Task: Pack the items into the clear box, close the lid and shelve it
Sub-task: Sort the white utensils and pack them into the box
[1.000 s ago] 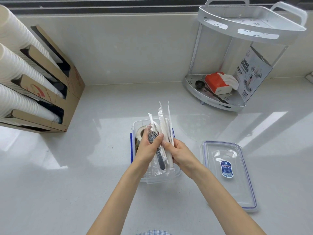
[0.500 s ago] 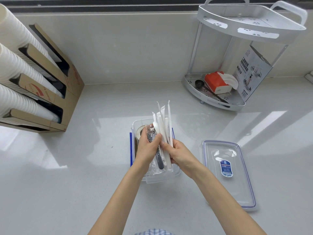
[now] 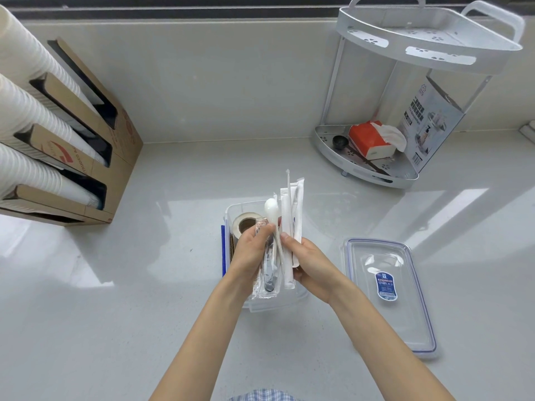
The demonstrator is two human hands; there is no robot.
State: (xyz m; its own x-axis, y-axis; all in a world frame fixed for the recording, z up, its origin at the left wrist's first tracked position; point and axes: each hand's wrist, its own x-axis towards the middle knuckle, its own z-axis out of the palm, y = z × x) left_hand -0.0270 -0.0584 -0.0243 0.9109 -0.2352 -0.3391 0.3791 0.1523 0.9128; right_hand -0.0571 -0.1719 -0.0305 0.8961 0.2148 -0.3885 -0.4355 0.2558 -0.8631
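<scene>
Clear plastic box (image 3: 292,299) sits at frame centre on the glossy pale counter (image 3: 115,314), open, with my 2 hands over it. Step in hand: packing. My left hand (image 3: 250,256) is closed around crinkly transparent sleeves (image 3: 267,270) holding a dark utensil; my right hand (image 3: 311,263) pinches the flat white paper wrappers (image 3: 291,215) from the other side. Together they hold 1 upright bundle, with a smooth white plastic spoon (image 3: 271,211) and a thin pointed white straw (image 3: 288,186) standing above the rest. The bundle's lower end is over the box's near part; whether it touches the floor of the box I cannot tell. Already inside, at the far left corner, a roll of tape (image 3: 246,224) with a brown core. A blue latch flap (image 3: 223,250) hangs on the left wall. Judgement: the bundle looks longer than the box is deep, so the next move calls for tipping it flat along the box's length before release, or the lid will not seat. Sleeves are slick and may fan out; I should let go of both sides together. The lid (image 3: 388,290), clear, rounded rectangle with a blue seal line and blue label, lies flat at centre right, apart from the box. Closing and shelving not yet done. The white metal 2-tier corner rack (image 3: 428,44) stands upper right, its upper tier bare as far as I can see.
</scene>
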